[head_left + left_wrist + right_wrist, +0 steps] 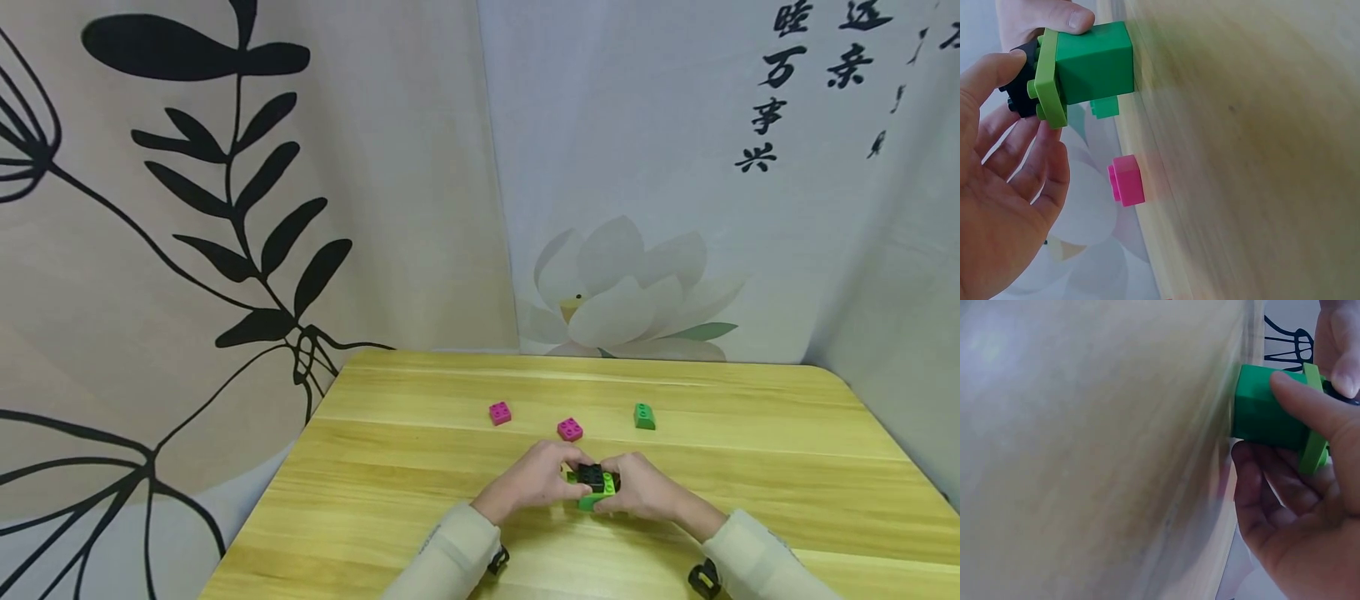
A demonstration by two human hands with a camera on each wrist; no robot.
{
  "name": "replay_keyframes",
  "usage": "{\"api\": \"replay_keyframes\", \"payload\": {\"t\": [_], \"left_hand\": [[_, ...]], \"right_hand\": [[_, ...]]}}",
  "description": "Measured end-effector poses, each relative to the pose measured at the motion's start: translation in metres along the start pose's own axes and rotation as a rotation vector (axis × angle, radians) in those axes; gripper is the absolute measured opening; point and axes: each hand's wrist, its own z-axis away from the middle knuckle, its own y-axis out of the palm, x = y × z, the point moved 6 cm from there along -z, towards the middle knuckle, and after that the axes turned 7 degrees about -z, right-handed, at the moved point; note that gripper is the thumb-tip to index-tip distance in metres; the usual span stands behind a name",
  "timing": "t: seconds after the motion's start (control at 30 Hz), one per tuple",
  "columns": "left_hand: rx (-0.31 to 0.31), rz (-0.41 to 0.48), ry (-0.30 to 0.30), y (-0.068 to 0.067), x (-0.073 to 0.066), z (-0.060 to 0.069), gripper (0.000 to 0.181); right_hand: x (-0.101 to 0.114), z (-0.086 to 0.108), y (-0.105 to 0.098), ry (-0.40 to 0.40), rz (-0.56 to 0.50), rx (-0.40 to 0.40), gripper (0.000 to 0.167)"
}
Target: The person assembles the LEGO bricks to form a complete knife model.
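Observation:
A small stack stands on the table between the two hands: a green block (595,502) at the bottom, a lime-green plate (1050,78) over it and a black studded brick (591,476) on top. My left hand (538,477) pinches the black brick, its thumb on one side. In the left wrist view, the black brick looks slightly tilted against the plate; whether it is fully seated I cannot tell. From the other side my right hand (640,487) grips the green block (1269,406), thumb laid across its face. Fingers hide parts of the stack.
Two pink bricks (499,413) (570,429) lie beyond the hands, one farther left and one just behind the stack. A loose green brick (644,416) sits behind the right hand. The wooden table (390,450) ends at a printed curtain (405,208).

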Motion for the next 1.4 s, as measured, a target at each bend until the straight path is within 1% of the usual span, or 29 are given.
{"api": "replay_keyframes", "payload": {"t": [0.27,0.43,0.53,0.77,0.87,1.0,1.07,1.2,1.33,1.4], "left_hand": [[0.014,0.004,-0.003,0.003,0.001,0.001,0.032],[0.011,-0.040,0.009,0.000,-0.003,0.001,0.033],[0.013,-0.049,-0.002,-0.001,-0.004,0.002,0.033],[0.061,0.069,-0.071,0.002,0.005,0.002,0.036],[0.070,0.096,-0.074,0.002,0.008,0.001,0.038],[0.070,0.099,-0.069,0.000,0.011,0.003,0.038],[0.069,0.110,-0.081,-0.002,0.013,0.004,0.036],[0.053,0.151,-0.115,-0.009,0.021,0.008,0.033],[0.005,0.182,-0.148,-0.016,0.032,0.008,0.031],[-0.020,0.185,-0.182,-0.018,0.038,0.007,0.029]], "right_hand": [[-0.001,0.002,0.002,-0.022,-0.017,0.030,0.025],[-0.001,0.002,0.002,-0.030,-0.026,0.029,0.024],[-0.001,0.002,0.001,-0.037,-0.020,0.021,0.024],[-0.001,0.001,0.001,-0.024,-0.025,0.025,0.024],[-0.001,0.000,0.001,-0.021,-0.028,0.027,0.024],[0.001,0.000,0.000,-0.019,-0.033,0.027,0.025],[0.001,0.000,0.000,-0.014,-0.036,0.030,0.026],[0.000,0.000,0.000,-0.007,-0.035,0.033,0.026],[-0.001,0.000,0.000,-0.006,-0.027,0.030,0.027],[-0.002,0.000,0.001,-0.003,-0.026,0.029,0.027]]}}
